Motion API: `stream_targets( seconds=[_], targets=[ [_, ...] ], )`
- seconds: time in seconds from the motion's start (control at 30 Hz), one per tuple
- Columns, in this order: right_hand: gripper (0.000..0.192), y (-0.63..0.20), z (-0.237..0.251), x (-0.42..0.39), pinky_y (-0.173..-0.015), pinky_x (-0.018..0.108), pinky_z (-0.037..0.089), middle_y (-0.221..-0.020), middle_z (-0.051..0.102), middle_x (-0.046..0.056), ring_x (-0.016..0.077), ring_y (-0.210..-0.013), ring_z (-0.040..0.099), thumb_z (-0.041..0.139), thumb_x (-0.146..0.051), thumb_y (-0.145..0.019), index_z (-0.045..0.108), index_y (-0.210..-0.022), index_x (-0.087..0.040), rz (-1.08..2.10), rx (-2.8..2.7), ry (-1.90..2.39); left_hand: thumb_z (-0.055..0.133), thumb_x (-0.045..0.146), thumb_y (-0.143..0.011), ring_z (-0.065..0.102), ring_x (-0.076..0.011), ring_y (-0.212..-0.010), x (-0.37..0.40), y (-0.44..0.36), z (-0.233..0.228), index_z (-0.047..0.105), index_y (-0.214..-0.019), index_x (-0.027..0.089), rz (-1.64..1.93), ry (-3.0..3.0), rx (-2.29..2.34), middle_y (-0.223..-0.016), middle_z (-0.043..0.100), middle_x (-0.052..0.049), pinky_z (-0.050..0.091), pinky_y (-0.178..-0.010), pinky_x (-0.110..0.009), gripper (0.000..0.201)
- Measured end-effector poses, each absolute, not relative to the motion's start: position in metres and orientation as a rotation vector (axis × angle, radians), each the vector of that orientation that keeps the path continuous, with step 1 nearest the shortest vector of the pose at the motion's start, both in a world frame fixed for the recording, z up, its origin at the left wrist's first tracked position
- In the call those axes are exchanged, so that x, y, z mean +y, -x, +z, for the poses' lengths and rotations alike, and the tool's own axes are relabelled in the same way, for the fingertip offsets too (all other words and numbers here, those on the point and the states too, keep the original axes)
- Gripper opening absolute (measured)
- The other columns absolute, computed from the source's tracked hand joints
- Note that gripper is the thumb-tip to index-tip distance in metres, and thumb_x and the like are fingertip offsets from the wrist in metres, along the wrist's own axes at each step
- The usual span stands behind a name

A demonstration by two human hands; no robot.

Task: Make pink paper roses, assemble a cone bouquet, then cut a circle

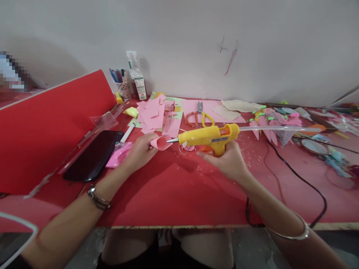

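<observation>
A black phone [94, 154] lies near the red table's [174, 190] left edge, beside a red board [50, 123]. The left hand [139, 150] pinches a curled pink paper piece [160, 142] above the table's middle. The metal tip of a yellow glue gun [209, 137] touches that paper. The right hand [228, 158] is wrapped tight around the gun's grip. Toward the back edge lie pink paper scraps [154, 114] and orange-handled scissors [198, 117]. A black cord [305, 183] trails across the right side.
</observation>
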State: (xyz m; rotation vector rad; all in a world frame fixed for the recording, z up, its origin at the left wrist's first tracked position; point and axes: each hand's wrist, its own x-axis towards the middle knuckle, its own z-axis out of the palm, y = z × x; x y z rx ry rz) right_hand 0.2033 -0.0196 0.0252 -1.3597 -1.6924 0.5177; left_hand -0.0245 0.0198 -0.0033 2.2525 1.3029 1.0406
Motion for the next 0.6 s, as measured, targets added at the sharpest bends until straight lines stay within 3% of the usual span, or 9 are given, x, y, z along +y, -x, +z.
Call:
stream_targets(
  seconds=[0.3, 0.6],
  targets=[
    [0.027, -0.196, 0.027, -0.024, -0.051, 0.027, 0.045, -0.072, 0.062, 0.004, 0.0173, -0.065, 0.058, 0.069, -0.032, -0.058, 0.059, -0.078, -0.017, 0.301, -1.784, 1.263, 0.043, 0.025, -0.074, 0.049, -0.0127, -0.065, 0.018, 0.019, -0.001, 0.047, -0.071, 0.017, 0.998, -2.259, 1.191, -0.070, 0.054, -0.001, 0.039, -0.059, -0.022, 0.009],
    [0.023, -0.191, 0.027, -0.029, -0.056, 0.029, 0.048, -0.073, 0.063, 0.003, 0.0199, -0.073, 0.060, 0.066, -0.030, -0.062, 0.060, -0.082, -0.019, 0.323, -1.872, 1.226, 0.042, 0.020, -0.068, 0.037, -0.0100, -0.052, 0.010, 0.018, 0.008, 0.031, -0.054, 0.020, 1.017, -2.183, 1.055, -0.054, 0.040, 0.003, 0.031, -0.049, -0.022, 0.017]
  ],
)
